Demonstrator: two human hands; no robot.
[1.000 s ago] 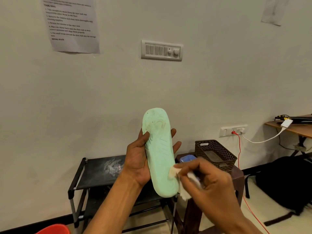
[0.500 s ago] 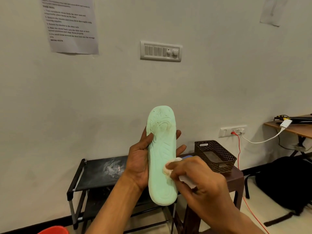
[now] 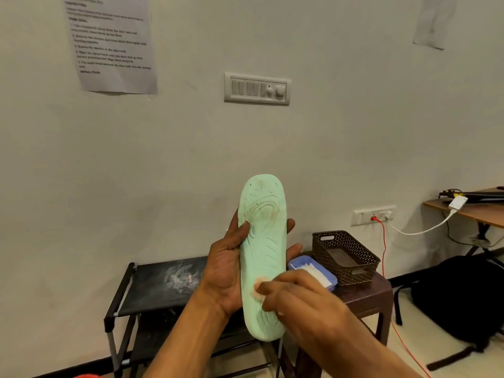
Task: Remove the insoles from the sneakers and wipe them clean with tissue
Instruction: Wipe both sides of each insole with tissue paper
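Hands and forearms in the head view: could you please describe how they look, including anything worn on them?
Both are bare. The left hand and the right hand show no gloves, rings or bands. The left forearm and the right forearm run to the frame edge with no sleeve, watch or bracelet in view. The right hand is slightly motion-blurred, so fine detail there is unclear.

One mint-green insole [image 3: 263, 257], one tissue [image 3: 257, 291], two hands: left hand [image 3: 226, 268], right hand [image 3: 308, 304]. One basket [image 3: 321, 249] and one blue tray [image 3: 298, 260] at 3 o'clock, two wall papers [image 3: 114, 45] [image 3: 432, 23] at 11 and 1 o'clock, one switch panel [image 3: 257, 88]
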